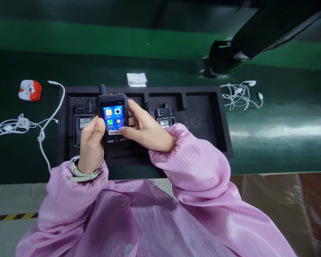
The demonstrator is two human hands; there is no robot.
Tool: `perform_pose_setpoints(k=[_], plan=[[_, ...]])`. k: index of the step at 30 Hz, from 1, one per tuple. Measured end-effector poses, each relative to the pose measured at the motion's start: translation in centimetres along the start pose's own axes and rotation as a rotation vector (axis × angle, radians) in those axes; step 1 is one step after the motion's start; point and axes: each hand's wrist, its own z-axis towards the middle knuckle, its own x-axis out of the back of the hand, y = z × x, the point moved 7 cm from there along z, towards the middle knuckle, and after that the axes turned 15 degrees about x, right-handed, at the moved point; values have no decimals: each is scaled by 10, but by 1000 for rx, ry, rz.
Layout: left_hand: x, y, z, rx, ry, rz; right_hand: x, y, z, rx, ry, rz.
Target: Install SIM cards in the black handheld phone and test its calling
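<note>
Both my hands hold a black rugged handheld radio phone (112, 116) above a black foam tray (200, 121). Its lit screen faces me and shows colourful app icons, and a stubby antenna points away from me. My left hand (91, 144) grips its lower left side. My right hand (147, 126) wraps its right side, with the thumb across the lower front. Two similar radios lie in the tray's recesses, one (82, 121) under my left hand and one (165, 115) just beyond my right hand. Both lie with their circuit-like backs showing.
White earphones (18, 125) lie left of the tray, and another tangled white set (239, 95) lies right of it. A red-and-white tin (30, 90) and a white paper packet (136, 79) rest on the green bench mat. A dark overhead arm (230, 50) crosses the top right.
</note>
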Motion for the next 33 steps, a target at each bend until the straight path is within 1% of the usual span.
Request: perform_pose_setpoints(k=[3, 8, 11, 15, 18, 23, 28, 33], plan=[[1, 0, 0, -18, -8, 6, 2, -4, 0, -21, 0, -1], [2, 0, 1, -40, -18, 49, 4, -10, 0, -12, 25, 39], [1, -1, 0, -72, -28, 127, 5, -5, -1, -17, 50, -21], [1, -1, -2, -119, -11, 209, 8, 2, -2, 0, 95, -136], [0, -1, -2, -115, -14, 201, 8, 3, -1, 4, 85, -156], [-1, -1, -1, -101, -38, 160, 7, 1, 0, 8, 82, -107], [0, -1, -1, -87, -31, 146, 7, -5, 0, -25, 87, -63], [0, -2, -1, -79, -28, 133, 7, -8, 1, -21, 88, -44]])
